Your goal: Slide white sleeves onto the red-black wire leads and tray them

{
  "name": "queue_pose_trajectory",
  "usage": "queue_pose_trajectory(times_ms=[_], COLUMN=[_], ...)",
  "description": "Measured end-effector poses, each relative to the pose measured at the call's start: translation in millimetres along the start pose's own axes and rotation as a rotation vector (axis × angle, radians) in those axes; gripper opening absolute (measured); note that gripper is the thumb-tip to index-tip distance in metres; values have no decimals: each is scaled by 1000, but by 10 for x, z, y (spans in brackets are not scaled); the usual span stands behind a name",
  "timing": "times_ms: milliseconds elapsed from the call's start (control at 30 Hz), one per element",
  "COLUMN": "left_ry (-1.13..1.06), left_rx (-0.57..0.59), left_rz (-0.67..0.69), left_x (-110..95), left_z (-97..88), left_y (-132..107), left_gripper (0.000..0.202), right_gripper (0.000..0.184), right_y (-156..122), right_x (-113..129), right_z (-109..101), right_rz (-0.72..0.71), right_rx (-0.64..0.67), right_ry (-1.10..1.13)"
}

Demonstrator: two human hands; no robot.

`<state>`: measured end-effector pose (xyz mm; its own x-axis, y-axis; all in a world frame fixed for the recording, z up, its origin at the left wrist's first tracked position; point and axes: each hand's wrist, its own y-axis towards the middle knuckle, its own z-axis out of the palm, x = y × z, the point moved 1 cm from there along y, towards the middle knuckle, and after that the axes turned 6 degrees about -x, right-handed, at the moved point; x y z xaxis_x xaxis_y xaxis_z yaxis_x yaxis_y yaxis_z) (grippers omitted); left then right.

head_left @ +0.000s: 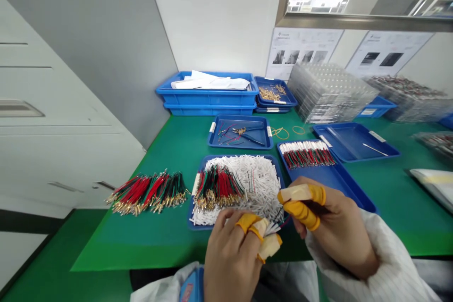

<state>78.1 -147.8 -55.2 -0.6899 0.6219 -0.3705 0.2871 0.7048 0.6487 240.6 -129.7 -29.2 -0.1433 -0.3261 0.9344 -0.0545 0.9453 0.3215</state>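
My left hand [231, 257], in yellow finger cots with white padding, pinches a small bunch of white-sleeved wires [272, 229] over the front edge of a blue tray [201, 203]. My right hand [318, 222], also wearing yellow cots, grips the dark wire ends [283, 210] running from that bunch. The tray holds a heap of white sleeved wires [255, 184] with a bundle of red, green and black wires [217, 188] tipped with gold terminals. The hands hide the tray's front right corner.
A loose pile of red, green and black wires [146, 193] lies on the green bench mat [123, 245] to the left. Nearby stand blue trays with sorted wires [306, 155], pliers [249, 134] and gold terminals [269, 94]. Stacked clear trays [329, 94] stand at the back; white cabinets [60, 127] flank the left.
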Motion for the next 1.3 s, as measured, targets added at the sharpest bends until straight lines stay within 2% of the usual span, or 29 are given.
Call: queue_pose_trajectory(times_ms=[133,233,300,367,467,533,567,600,633,733,800,833,967,1033,1167,1300], left_ry=[107,97,61,21,-80,-182,-252,-345,-466,-884,-1048,-1083,-1128,-1143,-1121,-1088], left_rx=[-52,-89,-101,-81,13,86,122,152,183,263,245,221,157,137,135,111], left_rz=[78,55,30,-2,-76,-210,-300,-395,-492,-719,-808,-831,-863,-866,-886,-896], left_x=[-26,-32,-28,-13,32,82,111,140,168,234,274,293,339,341,319,291], left_z=[42,63,70,69,40,-3,-27,-50,-68,-91,-98,-103,-153,-197,-295,-372], left_y=[-23,-62,-93,-124,-153,-143,-126,-100,-68,40,88,99,78,53,16,20], left_gripper=[27,26,24,23,22,23,35,44,44,22,16,14,12,13,11,4], right_gripper=[10,2,9,13,7,5,5,7,9,13,20,25,39,35,30,31], right_y=[-14,-10,-8,-7,2,16,26,43,70,263,525,696,1445,1726,1971,1994], right_x=[-9,-65,-129,-192,-230,-195,-160,-118,-71,37,13,-44,-482,-743,-1115,-1248], right_z=[49,86,101,103,97,113,133,161,194,296,327,323,260,244,255,259], right_rz=[57,161,252,322,334,319,316,315,311,188,40,-9,-2,24,50,35], right_rx=[-28,-41,-1,68,120,128,138,156,185,339,407,385,301,311,379,425], right_ry=[80,224,364,456,441,391,360,319,268,5,-284,-488,-778,-914,-1113,-1262])
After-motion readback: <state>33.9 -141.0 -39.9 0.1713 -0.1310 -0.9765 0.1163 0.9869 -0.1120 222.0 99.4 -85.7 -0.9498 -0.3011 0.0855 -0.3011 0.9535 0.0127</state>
